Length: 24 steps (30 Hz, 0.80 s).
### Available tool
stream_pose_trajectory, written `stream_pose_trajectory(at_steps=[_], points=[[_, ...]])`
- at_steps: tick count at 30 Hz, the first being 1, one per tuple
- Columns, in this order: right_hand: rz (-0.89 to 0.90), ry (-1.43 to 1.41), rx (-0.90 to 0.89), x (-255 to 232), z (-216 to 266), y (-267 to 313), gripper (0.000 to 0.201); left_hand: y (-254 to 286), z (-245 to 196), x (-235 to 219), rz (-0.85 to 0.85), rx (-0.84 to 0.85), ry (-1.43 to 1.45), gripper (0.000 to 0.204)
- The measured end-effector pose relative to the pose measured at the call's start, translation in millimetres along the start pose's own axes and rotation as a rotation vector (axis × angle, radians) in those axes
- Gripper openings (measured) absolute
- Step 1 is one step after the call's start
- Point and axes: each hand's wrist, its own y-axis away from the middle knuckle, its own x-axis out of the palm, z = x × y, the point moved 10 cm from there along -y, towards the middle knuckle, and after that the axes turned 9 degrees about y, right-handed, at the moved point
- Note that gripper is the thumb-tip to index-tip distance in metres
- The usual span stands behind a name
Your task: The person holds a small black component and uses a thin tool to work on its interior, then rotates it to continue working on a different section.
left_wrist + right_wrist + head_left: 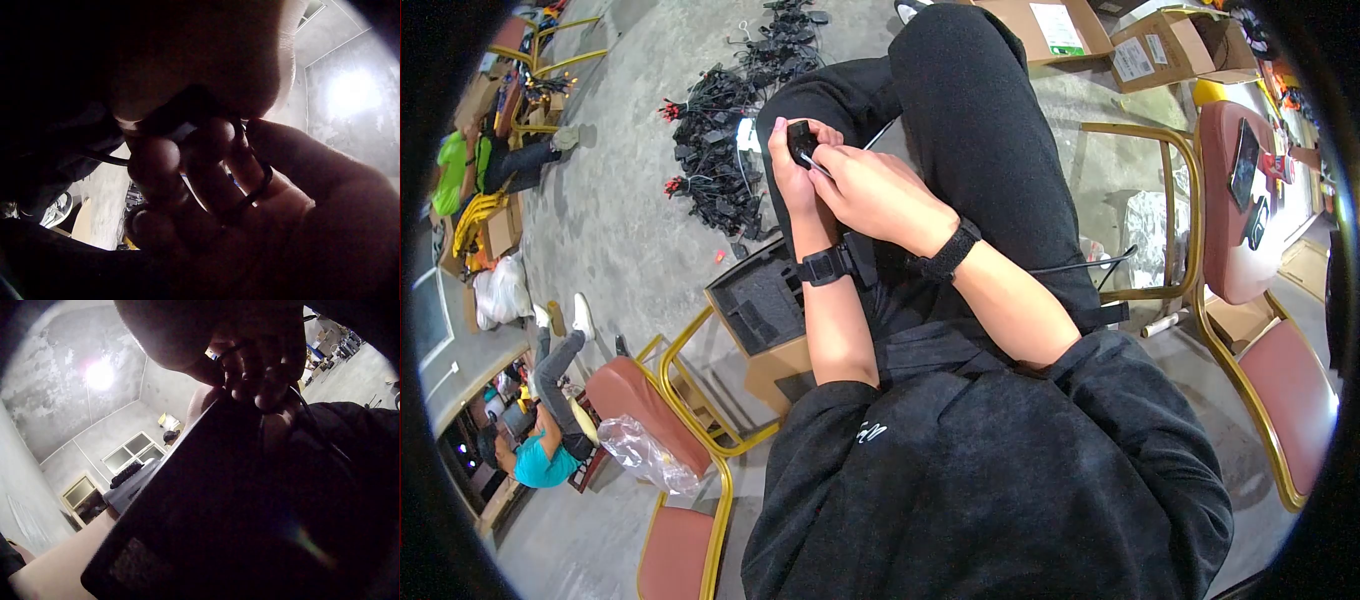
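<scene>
Black device (801, 140) upright in left hand (792, 172), fingers curled round it | right hand (870, 190) just beside, fingertips pinching its cable | both hands over lap

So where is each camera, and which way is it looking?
Head: on the person's head, looking down at the lap; both arms, left hand and right hand grip a small black device.
Left wrist: under the left hand, looking up; dark fingers and a ring.
Right wrist: by the right hand, looking up at ceiling; fingers.
All three views share the hands meeting.
</scene>
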Motion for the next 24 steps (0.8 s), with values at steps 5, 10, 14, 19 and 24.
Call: stream_pose_trajectory(at_steps=[5,10,14,19,24], points=[[0.009,0.007,0.0,1.3,-0.1,-0.3,0.02,0.2,0.5,-2.4,-0.028,-0.006,-0.01,0.046],[0.001,0.01,-0.002,0.6,0.0,0.0,0.02,0.2,1.3,-1.0,-0.026,-0.017,0.001,0.045],[-0.006,0.015,-0.009,0.9,0.2,0.0,0.02,-0.1,1.0,-0.6,-0.022,-0.017,-0.003,0.045],[0.011,0.014,0.001,1.4,0.4,0.3,0.021,-0.2,0.3,-1.1,-0.014,-0.006,-0.004,0.045],[0.001,0.012,-0.005,2.2,-0.4,0.2,0.021,-0.1,0.3,-1.4,-0.017,-0.005,-0.003,0.045]])
